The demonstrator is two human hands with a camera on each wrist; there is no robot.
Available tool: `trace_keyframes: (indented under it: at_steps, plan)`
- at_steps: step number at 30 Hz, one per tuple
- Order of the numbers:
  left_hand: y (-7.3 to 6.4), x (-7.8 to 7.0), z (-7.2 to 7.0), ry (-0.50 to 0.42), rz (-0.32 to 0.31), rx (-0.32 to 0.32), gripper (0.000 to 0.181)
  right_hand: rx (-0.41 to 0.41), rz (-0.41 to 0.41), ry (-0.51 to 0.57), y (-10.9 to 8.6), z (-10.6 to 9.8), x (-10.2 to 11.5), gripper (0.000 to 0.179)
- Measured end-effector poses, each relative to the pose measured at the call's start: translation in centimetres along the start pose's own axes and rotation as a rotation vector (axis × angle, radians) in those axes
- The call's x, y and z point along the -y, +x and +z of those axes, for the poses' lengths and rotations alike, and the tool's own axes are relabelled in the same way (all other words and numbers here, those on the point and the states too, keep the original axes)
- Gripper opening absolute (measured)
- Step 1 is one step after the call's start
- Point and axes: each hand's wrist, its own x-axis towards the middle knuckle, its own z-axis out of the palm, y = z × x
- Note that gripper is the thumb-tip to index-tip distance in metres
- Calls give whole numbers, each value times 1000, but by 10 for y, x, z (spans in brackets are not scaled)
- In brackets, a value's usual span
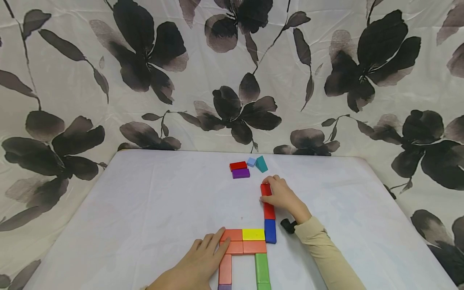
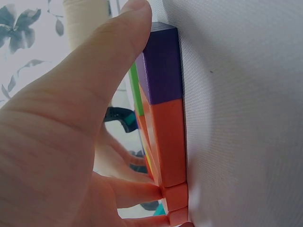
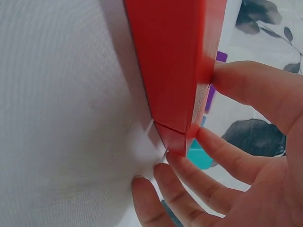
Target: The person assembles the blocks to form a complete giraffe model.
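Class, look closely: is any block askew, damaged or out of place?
No damage visible. At the back of the table, the teal block and light blue block lie askew, unlike the straight block rows the left hand touches.

Head view looks forward-down from above — wrist views, low and close, share its blocks (image 1: 254,247).

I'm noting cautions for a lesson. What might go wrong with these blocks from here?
The right hand holds the red blocks, so a nudge might skew their line. The left hand touches the orange blocks, so a push could open their seams. The black object near the blue block may knock it.
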Motion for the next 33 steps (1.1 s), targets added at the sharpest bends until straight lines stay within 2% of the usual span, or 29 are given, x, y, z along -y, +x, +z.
trace_keyframes:
  at_steps: [5,19,26,33]
  plan:
    - [0,1,1,31,11,-18,125,-1,-4,0,0,0,-2,55]
    - [0,1,2,25,14,-22,126,11,-41,33,2,-2,-8,47]
    - [0,1,2,22,16,-27,125,3,-81,63,4,-4,-14,37]
    - [0,0,1,32,13,-28,125,0,-79,86,6,-4,-18,37]
